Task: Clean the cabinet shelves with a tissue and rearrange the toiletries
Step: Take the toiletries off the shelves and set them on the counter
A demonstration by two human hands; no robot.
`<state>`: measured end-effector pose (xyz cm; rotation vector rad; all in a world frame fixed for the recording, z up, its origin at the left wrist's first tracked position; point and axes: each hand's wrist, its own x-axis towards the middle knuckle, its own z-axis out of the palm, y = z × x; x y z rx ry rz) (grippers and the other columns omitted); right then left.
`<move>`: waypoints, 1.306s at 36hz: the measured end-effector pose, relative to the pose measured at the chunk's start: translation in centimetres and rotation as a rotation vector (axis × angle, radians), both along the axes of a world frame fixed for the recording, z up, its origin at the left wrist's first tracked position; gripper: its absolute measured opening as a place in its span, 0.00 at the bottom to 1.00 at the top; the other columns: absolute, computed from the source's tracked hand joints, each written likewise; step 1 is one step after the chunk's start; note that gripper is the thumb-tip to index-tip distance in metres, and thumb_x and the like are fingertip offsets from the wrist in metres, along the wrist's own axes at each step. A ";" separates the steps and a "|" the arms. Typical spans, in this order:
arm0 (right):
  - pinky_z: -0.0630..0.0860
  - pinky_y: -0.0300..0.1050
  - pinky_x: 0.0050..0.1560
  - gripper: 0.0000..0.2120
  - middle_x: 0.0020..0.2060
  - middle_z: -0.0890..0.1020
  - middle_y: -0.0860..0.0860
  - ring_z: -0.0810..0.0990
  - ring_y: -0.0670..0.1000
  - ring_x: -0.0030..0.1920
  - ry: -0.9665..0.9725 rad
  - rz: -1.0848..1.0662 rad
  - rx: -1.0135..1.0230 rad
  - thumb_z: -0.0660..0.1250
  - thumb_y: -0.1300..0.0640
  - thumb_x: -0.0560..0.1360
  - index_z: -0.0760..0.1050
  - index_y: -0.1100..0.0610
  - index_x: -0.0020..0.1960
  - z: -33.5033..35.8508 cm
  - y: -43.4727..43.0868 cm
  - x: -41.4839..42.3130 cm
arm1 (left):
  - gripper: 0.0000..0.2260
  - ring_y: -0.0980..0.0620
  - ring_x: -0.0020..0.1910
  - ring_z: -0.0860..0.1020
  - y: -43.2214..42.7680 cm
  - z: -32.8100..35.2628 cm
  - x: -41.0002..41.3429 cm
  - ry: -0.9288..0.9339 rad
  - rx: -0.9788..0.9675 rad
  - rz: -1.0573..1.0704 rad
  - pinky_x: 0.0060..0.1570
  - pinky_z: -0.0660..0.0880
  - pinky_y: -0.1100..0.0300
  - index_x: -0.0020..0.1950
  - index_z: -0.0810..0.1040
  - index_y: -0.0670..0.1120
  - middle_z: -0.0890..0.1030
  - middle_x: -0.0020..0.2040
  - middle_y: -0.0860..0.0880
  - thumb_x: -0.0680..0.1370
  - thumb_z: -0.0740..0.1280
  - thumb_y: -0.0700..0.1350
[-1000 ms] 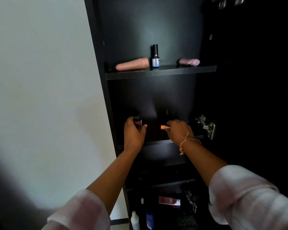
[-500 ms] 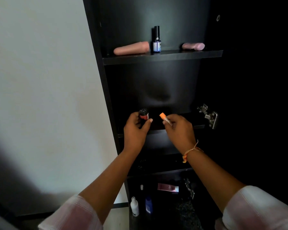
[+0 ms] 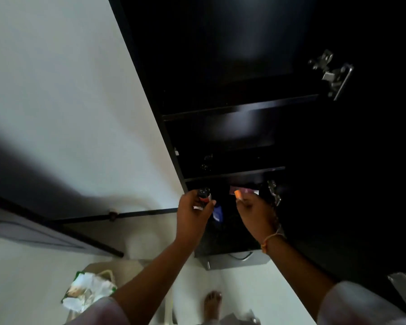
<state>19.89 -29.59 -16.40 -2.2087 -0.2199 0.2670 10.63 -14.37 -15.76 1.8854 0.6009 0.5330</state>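
The cabinet [image 3: 244, 66] is black throughout, its hinge [image 3: 333, 73] silvery grey. The wall [image 3: 56, 90] at nine o'clock is plain white. The left hand [image 3: 192, 216] grips a small bottle [image 3: 204, 197] with a black cap and red band; the right hand [image 3: 256, 216] pinches an orange-tipped item [image 3: 238, 194]. An orange thread [image 3: 271, 240] circles the right wrist. Sleeves [image 3: 352, 303] are pale pink. At seven o'clock lies a green-and-white packet [image 3: 89, 292].

hands: left hand [image 3: 192, 214] and right hand [image 3: 256, 216] lowered from middle shelf to bottom compartment
view: tilted down, floor [image 3: 256, 289] now visible
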 end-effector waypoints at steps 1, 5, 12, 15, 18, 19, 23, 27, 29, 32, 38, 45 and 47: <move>0.76 0.50 0.43 0.09 0.37 0.81 0.54 0.80 0.57 0.40 0.069 0.020 0.013 0.66 0.53 0.78 0.80 0.58 0.45 -1.4 -0.1 -0.5 | 0.11 0.58 0.45 0.81 0.1 -1.4 -0.9 0.066 -0.015 0.005 0.47 0.80 0.61 0.53 0.76 0.52 0.79 0.48 0.53 0.73 0.74 0.46; 0.70 0.49 0.38 0.14 0.33 0.77 0.56 0.76 0.58 0.37 0.232 0.055 -0.035 0.65 0.54 0.79 0.77 0.60 0.38 -6.3 0.1 -1.6 | 0.10 0.54 0.44 0.82 0.5 -6.4 -3.2 0.243 -0.083 0.074 0.47 0.81 0.54 0.51 0.78 0.48 0.81 0.45 0.51 0.72 0.75 0.44; 0.59 0.43 0.35 0.23 0.24 0.67 0.51 0.69 0.55 0.32 0.279 0.162 -0.229 0.65 0.56 0.79 0.62 0.56 0.27 -12.8 2.3 -2.0 | 0.10 0.52 0.42 0.81 1.3 -13.2 -3.7 0.397 -0.106 0.147 0.43 0.79 0.55 0.43 0.77 0.55 0.80 0.44 0.50 0.69 0.75 0.43; 0.62 0.43 0.36 0.13 0.33 0.79 0.60 0.76 0.60 0.36 0.308 0.177 -0.306 0.66 0.57 0.76 0.72 0.57 0.33 -14.9 3.5 -1.9 | 0.08 0.51 0.41 0.81 1.6 -15.3 -2.8 0.441 -0.076 0.161 0.42 0.78 0.54 0.41 0.76 0.53 0.81 0.42 0.49 0.68 0.75 0.45; 0.68 0.44 0.38 0.03 0.38 0.81 0.60 0.80 0.62 0.41 0.314 0.195 -0.357 0.67 0.61 0.72 0.77 0.59 0.41 -16.5 4.3 -1.9 | 0.07 0.53 0.38 0.79 1.9 -16.8 -1.9 0.471 -0.060 0.175 0.36 0.74 0.60 0.40 0.77 0.50 0.79 0.38 0.52 0.68 0.74 0.45; 0.68 0.44 0.38 0.01 0.39 0.82 0.60 0.80 0.62 0.42 0.303 0.198 -0.366 0.67 0.62 0.71 0.78 0.59 0.42 -16.9 4.5 -1.9 | 0.06 0.54 0.37 0.79 1.9 -17.3 -1.6 0.471 -0.064 0.179 0.34 0.72 0.62 0.39 0.77 0.50 0.78 0.37 0.53 0.68 0.74 0.45; 0.73 0.47 0.42 0.05 0.43 0.83 0.60 0.81 0.61 0.45 0.264 0.221 -0.393 0.67 0.61 0.71 0.79 0.59 0.47 -18.1 5.3 -2.0 | 0.06 0.52 0.39 0.78 2.5 -18.8 -0.9 0.513 -0.035 0.162 0.36 0.72 0.61 0.40 0.77 0.47 0.78 0.40 0.49 0.68 0.73 0.43; 0.73 0.46 0.41 0.04 0.43 0.83 0.60 0.81 0.61 0.46 0.233 0.207 -0.396 0.67 0.61 0.73 0.79 0.59 0.47 -19.3 6.0 -2.1 | 0.06 0.49 0.43 0.77 3.2 -19.7 -0.4 0.508 -0.006 0.110 0.41 0.74 0.56 0.40 0.76 0.45 0.77 0.43 0.48 0.68 0.73 0.41; 0.74 0.47 0.42 0.04 0.43 0.83 0.60 0.81 0.61 0.47 0.221 0.217 -0.392 0.67 0.60 0.73 0.79 0.59 0.47 -19.9 6.3 -2.0 | 0.07 0.52 0.42 0.75 3.4 -20.0 -0.3 0.511 0.011 0.100 0.40 0.71 0.61 0.41 0.76 0.46 0.76 0.44 0.49 0.69 0.72 0.40; 0.77 0.50 0.44 0.05 0.44 0.83 0.60 0.82 0.62 0.47 0.177 0.223 -0.392 0.67 0.57 0.74 0.79 0.58 0.47 -20.7 6.8 -1.7 | 0.08 0.59 0.38 0.70 3.6 -20.4 0.0 0.517 0.022 0.098 0.36 0.65 0.73 0.42 0.74 0.48 0.75 0.45 0.50 0.69 0.73 0.40; 0.70 0.42 0.40 0.07 0.45 0.84 0.59 0.82 0.61 0.47 0.118 0.195 -0.362 0.70 0.55 0.74 0.80 0.57 0.50 -22.3 6.9 -1.1 | 0.09 0.58 0.39 0.71 4.2 -21.4 0.9 0.518 0.013 0.094 0.36 0.65 0.74 0.45 0.76 0.47 0.75 0.44 0.52 0.68 0.74 0.43; 0.74 0.44 0.44 0.10 0.48 0.84 0.57 0.82 0.59 0.50 0.107 0.219 -0.316 0.72 0.55 0.74 0.79 0.58 0.52 -23.2 6.9 -1.0 | 0.12 0.58 0.40 0.74 4.0 -22.4 1.3 0.527 -0.008 0.099 0.37 0.66 0.71 0.48 0.77 0.47 0.76 0.46 0.51 0.68 0.75 0.44; 0.73 0.43 0.45 0.10 0.49 0.83 0.57 0.82 0.60 0.50 0.097 0.226 -0.299 0.73 0.57 0.73 0.79 0.58 0.52 -23.2 7.0 -1.0 | 0.12 0.57 0.40 0.74 4.0 -22.4 1.3 0.530 -0.007 0.105 0.36 0.66 0.71 0.49 0.77 0.47 0.77 0.47 0.50 0.68 0.75 0.45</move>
